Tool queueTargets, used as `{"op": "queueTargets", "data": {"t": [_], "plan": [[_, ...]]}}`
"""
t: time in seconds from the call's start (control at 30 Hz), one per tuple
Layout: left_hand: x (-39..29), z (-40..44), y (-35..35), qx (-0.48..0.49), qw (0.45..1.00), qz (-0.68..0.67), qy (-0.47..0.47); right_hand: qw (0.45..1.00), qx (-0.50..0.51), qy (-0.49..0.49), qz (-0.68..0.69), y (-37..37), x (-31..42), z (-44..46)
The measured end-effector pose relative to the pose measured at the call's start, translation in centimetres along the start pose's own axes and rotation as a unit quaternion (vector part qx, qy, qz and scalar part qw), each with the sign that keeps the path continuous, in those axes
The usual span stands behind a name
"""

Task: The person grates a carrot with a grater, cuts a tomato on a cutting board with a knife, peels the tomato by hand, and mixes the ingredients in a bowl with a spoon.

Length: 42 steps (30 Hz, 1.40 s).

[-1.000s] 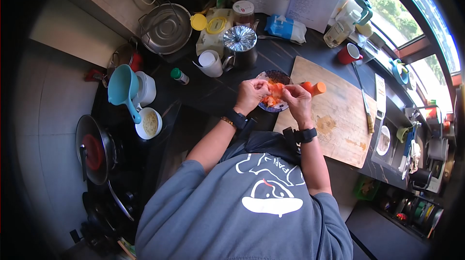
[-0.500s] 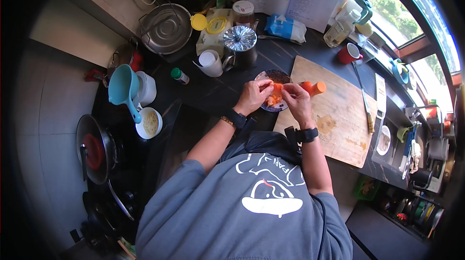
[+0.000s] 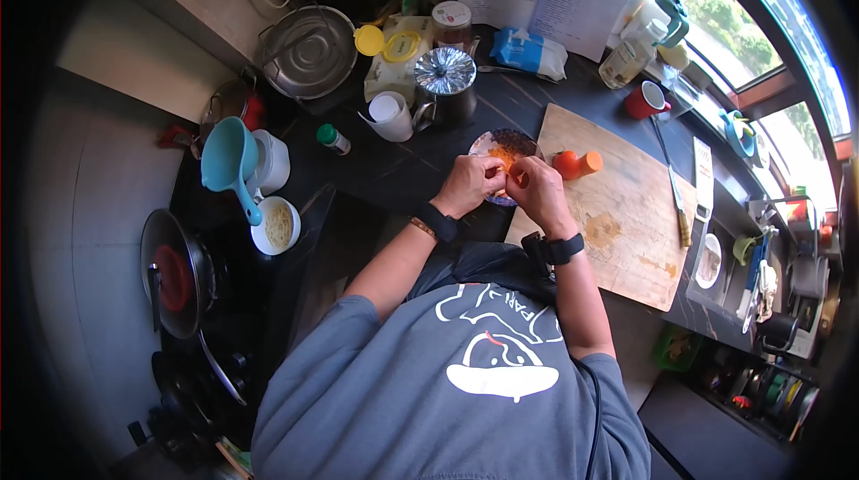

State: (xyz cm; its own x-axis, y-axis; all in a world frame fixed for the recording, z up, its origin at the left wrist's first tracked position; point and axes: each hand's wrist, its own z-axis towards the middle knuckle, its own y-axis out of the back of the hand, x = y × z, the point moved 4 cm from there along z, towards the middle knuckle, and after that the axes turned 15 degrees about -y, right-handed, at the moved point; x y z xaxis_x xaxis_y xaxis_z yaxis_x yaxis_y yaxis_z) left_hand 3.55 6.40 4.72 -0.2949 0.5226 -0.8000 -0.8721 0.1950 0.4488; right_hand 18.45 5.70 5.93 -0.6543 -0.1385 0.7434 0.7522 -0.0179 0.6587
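A small orange piece [image 3: 508,176], mostly hidden, was pinched between the closed fingers of the left hand [image 3: 467,186] and the right hand [image 3: 541,194]. Just beyond the fingers, bright orange shreds [image 3: 506,156] were heaped loosely on a patterned plate [image 3: 482,144], bordered by a dark brown, grainy patch [image 3: 516,138]. Right of the fingers, a blunt orange chunk [image 3: 590,162] was seen on the cutting board [image 3: 622,203], its cut end smooth and pale.
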Motion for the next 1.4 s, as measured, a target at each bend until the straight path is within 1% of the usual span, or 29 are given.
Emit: {"op": "queueTargets", "data": {"t": [0.03, 0.07, 0.13, 0.17, 0.2, 0.23, 0.27, 0.3, 0.37, 0.4, 0.47, 0.53, 0.6, 0.63, 0.7, 0.77, 0.83, 0.93, 1.0, 1.03, 1.1, 1.17, 1.23, 1.3, 1.33, 1.4], "plan": [[0.2, -0.2, -0.1, -0.008, 0.999, -0.009, 0.033, 1.000, 0.000, 0.001, 0.000, 0.0, 0.2, 0.0], [0.7, -0.3, -0.2, -0.008, 0.999, -0.009, 0.032, 1.000, -0.003, -0.006, -0.004, 0.1, 0.3, 0.1], [2.8, -1.1, -0.4, -0.054, 0.992, -0.075, 0.086, 1.000, -0.007, -0.014, -0.008, 0.3, 0.2, 0.0], [3.8, -1.2, -0.2, -0.054, 0.992, -0.075, 0.087, 0.999, -0.012, -0.045, 0.029, 0.4, -0.4, -0.1], [4.3, -1.1, 0.5, -0.071, 0.987, -0.108, 0.098, 0.995, -0.016, -0.075, 0.065, 0.6, -0.9, -0.1], [4.6, -1.1, 0.9, -0.089, 0.980, -0.141, 0.108, 0.995, -0.014, -0.074, 0.064, 0.7, -1.1, -0.1], [4.8, -1.3, 0.8, -0.052, 0.973, -0.175, 0.139, 0.992, -0.022, -0.090, 0.089, 0.9, -1.4, 0.0], [3.7, -1.1, 1.1, -0.054, 0.973, -0.174, 0.139, 0.987, -0.031, -0.106, 0.114, 1.0, -1.5, 0.1], [1.8, -0.9, 0.6, 0.006, 0.989, -0.051, 0.140, 0.988, -0.026, -0.099, 0.115, 0.9, -1.4, 0.1], [2.1, -1.0, -0.1, -0.006, 0.990, -0.079, 0.118, 0.986, -0.023, -0.107, 0.126, 0.7, -1.4, 0.1], [2.9, -1.2, -0.8, -0.008, 0.992, -0.073, 0.107, 0.984, -0.023, -0.116, 0.136, 0.6, -1.7, 0.0], [1.8, -0.8, -0.3, -0.012, 0.993, -0.064, 0.099, 0.985, -0.031, -0.113, 0.124, 0.6, -1.8, -0.1], [0.8, -0.3, 0.2, 0.021, 0.993, -0.040, 0.105, 0.984, -0.021, -0.121, 0.128, 0.4, -1.8, -0.2], [0.9, -0.3, 0.1, 0.021, 0.993, -0.040, 0.105, 0.983, -0.013, -0.130, 0.131, 0.4, -1.8, -0.3], [0.5, 0.0, 0.0, 0.004, 0.998, -0.029, 0.050, 0.987, -0.009, -0.111, 0.114, 0.3, -1.2, -0.3], [0.3, 0.1, 0.0, 0.005, 0.999, -0.017, 0.038, 0.991, -0.005, -0.093, 0.097, 0.3, -0.9, -0.4], [0.1, 0.1, 0.1, 0.006, 1.000, -0.005, 0.026, 0.995, 0.010, -0.042, 0.091, 0.4, -0.6, -0.4], [0.3, -0.2, -0.3, 0.031, 0.999, -0.020, 0.000, 0.994, 0.030, -0.061, 0.089, 0.3, -0.9, -0.5], [-0.2, -0.1, -0.1, 0.003, 0.996, 0.001, -0.088, 0.993, 0.025, -0.068, 0.094, 0.4, -1.0, -0.6], [-0.2, -0.1, -0.1, 0.003, 0.996, 0.001, -0.089, 0.992, 0.019, -0.075, 0.098, 0.4, -1.0, -0.6], [0.1, 0.0, -0.2, -0.003, 0.999, -0.020, -0.031, 0.991, 0.012, -0.085, 0.102, 0.2, -1.0, -0.7], [-0.1, 0.2, -0.1, -0.017, 0.999, 0.003, -0.046, 0.990, 0.005, -0.094, 0.105, 0.3, -1.0, -0.7], [-0.2, 0.2, -0.2, -0.031, 0.997, 0.026, -0.059, 0.989, 0.025, -0.100, 0.108, 0.4, -0.9, -0.7], [1.2, -0.2, -0.9, -0.051, 0.989, -0.116, 0.071, 0.990, 0.021, -0.085, 0.112, 0.4, -0.7, -0.7], [1.4, -0.3, -1.1, -0.051, 0.989, -0.116, 0.070, 0.991, 0.017, -0.071, 0.116, 0.5, -0.6, -0.7], [2.5, -0.7, -1.7, -0.070, 0.966, -0.218, 0.122, 0.992, 0.015, -0.067, 0.107, 0.7, -0.5, -0.7]]}}
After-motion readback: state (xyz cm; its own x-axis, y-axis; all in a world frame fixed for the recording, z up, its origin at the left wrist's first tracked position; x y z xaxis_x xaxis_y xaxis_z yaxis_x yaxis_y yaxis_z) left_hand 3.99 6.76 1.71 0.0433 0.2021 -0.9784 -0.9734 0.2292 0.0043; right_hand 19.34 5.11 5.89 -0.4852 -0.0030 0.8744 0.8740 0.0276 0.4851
